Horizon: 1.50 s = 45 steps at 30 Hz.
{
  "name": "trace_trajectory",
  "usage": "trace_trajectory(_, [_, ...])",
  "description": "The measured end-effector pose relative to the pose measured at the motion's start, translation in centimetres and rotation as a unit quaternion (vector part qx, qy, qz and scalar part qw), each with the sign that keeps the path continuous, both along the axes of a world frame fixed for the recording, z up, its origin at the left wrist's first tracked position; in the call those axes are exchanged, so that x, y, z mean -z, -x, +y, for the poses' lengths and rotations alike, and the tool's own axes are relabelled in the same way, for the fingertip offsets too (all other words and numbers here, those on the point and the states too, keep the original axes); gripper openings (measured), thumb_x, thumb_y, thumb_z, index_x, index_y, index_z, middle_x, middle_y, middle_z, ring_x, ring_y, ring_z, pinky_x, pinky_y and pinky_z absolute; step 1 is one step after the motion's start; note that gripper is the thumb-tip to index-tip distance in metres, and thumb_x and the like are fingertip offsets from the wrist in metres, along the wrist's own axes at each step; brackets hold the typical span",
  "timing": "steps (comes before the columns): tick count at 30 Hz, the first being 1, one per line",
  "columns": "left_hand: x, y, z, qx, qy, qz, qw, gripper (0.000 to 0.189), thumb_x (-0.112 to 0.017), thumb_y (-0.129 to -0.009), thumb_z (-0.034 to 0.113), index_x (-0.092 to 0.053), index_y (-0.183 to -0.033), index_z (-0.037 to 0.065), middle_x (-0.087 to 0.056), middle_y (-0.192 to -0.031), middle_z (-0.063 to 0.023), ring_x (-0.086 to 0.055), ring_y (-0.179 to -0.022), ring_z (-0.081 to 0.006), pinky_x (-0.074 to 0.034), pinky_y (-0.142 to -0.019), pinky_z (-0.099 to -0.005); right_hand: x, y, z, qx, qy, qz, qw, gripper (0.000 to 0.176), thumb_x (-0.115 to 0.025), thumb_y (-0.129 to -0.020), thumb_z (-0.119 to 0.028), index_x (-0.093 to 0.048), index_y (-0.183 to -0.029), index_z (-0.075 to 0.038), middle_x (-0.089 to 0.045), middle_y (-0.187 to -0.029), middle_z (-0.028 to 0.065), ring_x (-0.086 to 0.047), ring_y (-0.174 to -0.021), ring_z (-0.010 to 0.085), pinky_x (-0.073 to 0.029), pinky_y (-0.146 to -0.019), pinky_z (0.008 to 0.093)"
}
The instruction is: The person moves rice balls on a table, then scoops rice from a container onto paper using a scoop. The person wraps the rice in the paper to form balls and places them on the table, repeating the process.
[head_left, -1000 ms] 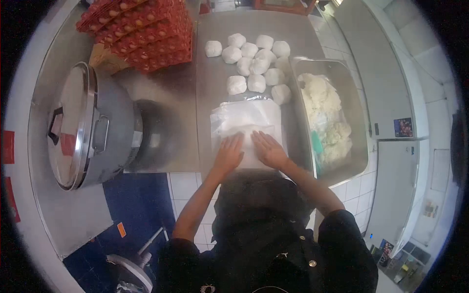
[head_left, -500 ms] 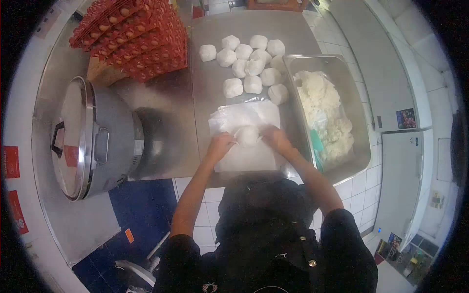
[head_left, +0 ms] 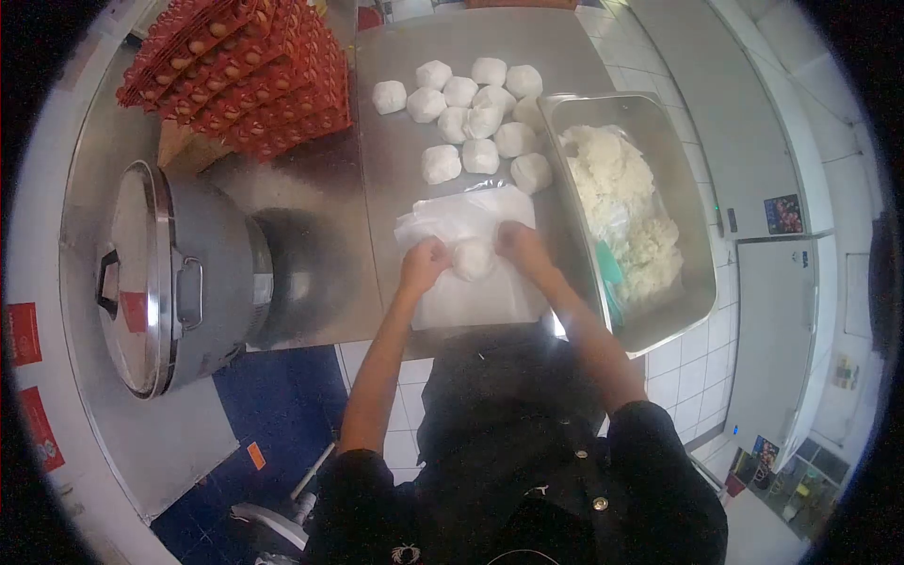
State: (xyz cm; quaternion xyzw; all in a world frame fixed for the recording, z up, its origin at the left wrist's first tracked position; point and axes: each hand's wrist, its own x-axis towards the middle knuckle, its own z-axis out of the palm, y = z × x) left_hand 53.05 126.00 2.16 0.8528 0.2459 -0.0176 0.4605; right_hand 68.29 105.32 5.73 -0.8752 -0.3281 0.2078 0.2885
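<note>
A round white bundle (head_left: 473,259) lies on white sheets (head_left: 480,306) near the front edge of the steel table. At its left side my left hand (head_left: 427,261) is closed in a pinch on the thin white wrapping. My right hand (head_left: 518,247) pinches the wrapping at the bundle's upper right. Beyond the sheets sit several wrapped white balls (head_left: 480,156). To the right, a deep steel tray (head_left: 697,282) holds a white, rice-like mass (head_left: 612,179) and a green utensil (head_left: 610,273).
A large lidded metal pot (head_left: 207,273) stands at the left. Behind it rise stacked red egg trays (head_left: 254,75). The steel table (head_left: 405,47) ends just in front of my body. Grey cabinets (head_left: 782,330) stand at the far right.
Both hands have moved slightly upward beside the bundle, still pinching the wrapping. The whole view has shifted a little.
</note>
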Motion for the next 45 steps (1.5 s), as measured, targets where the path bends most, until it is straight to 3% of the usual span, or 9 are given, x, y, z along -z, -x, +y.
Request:
trace_trajectory(2, [-1.3, 0.3, -1.6, 0.023, -0.144, -0.008, 0.989, 0.014, -0.071, -0.083, 0.017, -0.072, -0.090, 0.005, -0.067, -0.092, -0.0119, -0.066, -0.090, -0.0291, -0.052, -0.082, -0.0429, 0.4, 0.9, -0.1, -0.024, 0.022, -0.150, 0.988, 0.016, -0.067, -0.085, -0.017, -0.066, -0.085, -0.002, -0.067, -0.099, 0.0179, -0.068, -0.084, 0.0386, -0.055, -0.081, 0.0433])
trace_trajectory(6, [-0.6, 1.6, -4.8, 0.032, -0.305, -0.031, 0.951, 0.016, -0.069, -0.084, 0.017, -0.070, -0.094, 0.004, -0.062, -0.098, -0.0125, -0.060, -0.102, -0.0330, -0.048, -0.087, -0.0490, 3.1, 2.6, -0.3, 0.011, 0.042, -0.064, 0.997, 0.029, -0.060, -0.090, -0.028, -0.067, -0.089, 0.000, -0.064, -0.103, 0.0202, -0.066, -0.088, 0.0429, -0.054, -0.082, 0.0455])
trace_trajectory(11, [0.4, 3.2, -8.1, -0.076, -0.019, 0.024, 0.997, 0.053, -0.063, -0.093, 0.029, -0.055, -0.135, -0.003, -0.045, -0.141, -0.0269, -0.040, -0.134, -0.0401, -0.031, -0.113, -0.0451, 0.3, 4.3, -1.0, 0.093, -0.028, 0.045, 0.994, 0.049, -0.067, -0.088, -0.048, -0.071, -0.097, 0.000, -0.065, -0.103, 0.0199, -0.068, -0.087, 0.0370, -0.054, -0.082, 0.0415])
trace_trajectory(18, [-2.1, 1.7, -13.3, -0.264, 0.178, -0.108, 0.942, 0.087, -0.074, -0.088, 0.041, -0.033, -0.147, -0.008, -0.043, -0.145, -0.0283, -0.041, -0.138, -0.0366, -0.034, -0.114, -0.0431, 0.9, 5.9, -2.6, 0.138, -0.231, 0.136, 0.953, 0.046, -0.080, -0.084, -0.029, -0.067, -0.119, -0.002, -0.062, -0.116, 0.0156, -0.064, -0.103, 0.0263, -0.053, -0.088, 0.0344])
trace_trajectory(25, [-4.2, -0.7, -11.9, -0.351, 0.328, -0.101, 0.871, 0.086, -0.086, -0.077, 0.022, -0.037, -0.140, -0.011, -0.058, -0.126, -0.0174, -0.059, -0.115, -0.0265, -0.048, -0.094, -0.0343, -1.2, 7.9, -2.3, 0.067, -0.267, 0.059, 0.960, 0.060, -0.077, -0.083, -0.018, -0.056, -0.137, -0.003, -0.052, -0.143, 0.0215, -0.051, -0.132, 0.0372, -0.046, -0.105, 0.0415])
trace_trajectory(32, [-6.2, 0.0, -9.4, -0.317, 0.462, -0.104, 0.822, 0.063, -0.079, -0.084, 0.015, -0.048, -0.135, -0.004, -0.062, -0.122, -0.0114, -0.062, -0.110, -0.0213, -0.051, -0.087, -0.0330, -3.0, 9.3, -0.4, 0.106, -0.224, 0.121, 0.961, 0.063, -0.076, -0.084, -0.026, -0.055, -0.138, 0.000, -0.064, -0.124, 0.0236, -0.062, -0.114, 0.0372, -0.049, -0.097, 0.0389])
trace_trajectory(34, [-5.8, 0.7, -8.9, -0.295, 0.480, -0.099, 0.821, 0.048, -0.073, -0.089, 0.016, -0.055, -0.131, 0.001, -0.062, -0.124, -0.0090, -0.059, -0.115, -0.0210, -0.049, -0.091, -0.0359, -4.0, 9.0, 0.0, 0.089, -0.187, 0.120, 0.971, 0.063, -0.078, -0.082, -0.030, -0.058, -0.133, 0.002, -0.069, -0.110, 0.0235, -0.069, -0.096, 0.0382, -0.054, -0.085, 0.0390])
trace_trajectory(40, [-4.8, 1.3, -8.0, -0.237, 0.515, -0.085, 0.819, 0.045, -0.068, -0.096, 0.025, -0.053, -0.133, 0.004, -0.060, -0.126, -0.0092, -0.058, -0.118, -0.0222, -0.051, -0.092, -0.0376, -7.6, 6.0, -0.3, 0.023, -0.061, 0.284, 0.957, 0.063, -0.079, -0.081, -0.033, -0.062, -0.129, 0.004, -0.070, -0.108, 0.0221, -0.068, -0.094, 0.0280, -0.052, -0.086, 0.0355])
trace_trajectory(45, [-4.8, -0.1, -8.5, -0.287, 0.431, -0.049, 0.854, 0.067, -0.052, -0.102, 0.048, -0.032, -0.145, 0.002, -0.048, -0.140, -0.0149, -0.050, -0.128, -0.0264, -0.044, -0.104, -0.0408, -4.0, 7.2, -0.4, 0.091, -0.243, 0.306, 0.916, 0.071, -0.081, -0.081, -0.033, -0.056, -0.134, 0.006, -0.065, -0.122, 0.0190, -0.064, -0.103, 0.0239, -0.052, -0.087, 0.0347])
